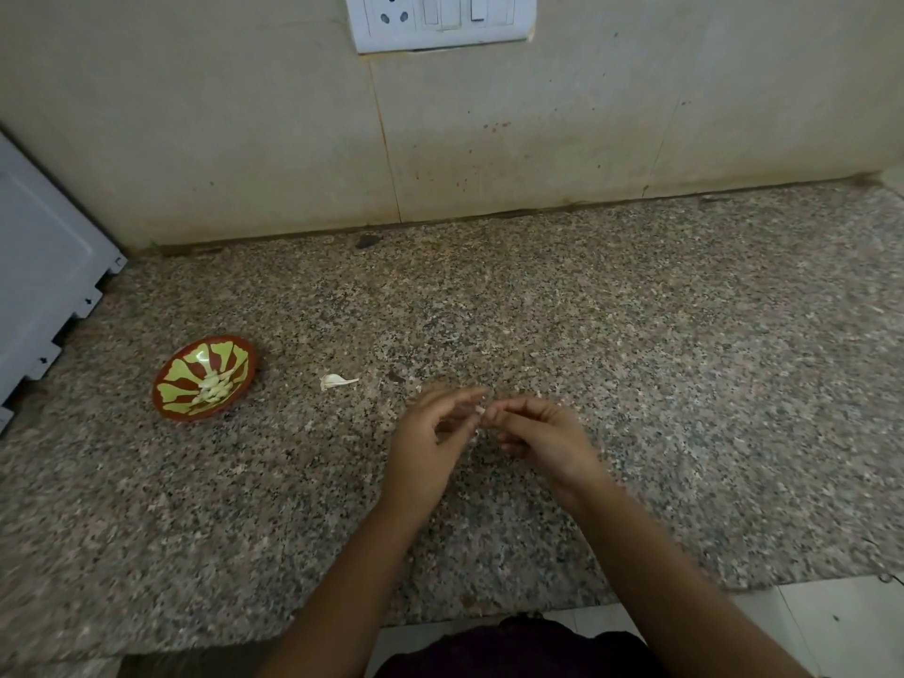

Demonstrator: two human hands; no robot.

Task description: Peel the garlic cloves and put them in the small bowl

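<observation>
A small red bowl with a yellow-green pattern sits on the granite counter at the left and holds several peeled garlic cloves. One unpeeled garlic clove lies on the counter to the right of the bowl. My left hand and my right hand meet above the counter's middle, fingertips together. A tiny pale bit, garlic or skin, shows between the fingertips; my right hand pinches it. My left hand is blurred, its fingers loosely bent beside that bit.
The speckled granite counter runs to a tiled wall at the back with a white switch plate. A white appliance stands at the left edge. The counter's front edge lies close to my body.
</observation>
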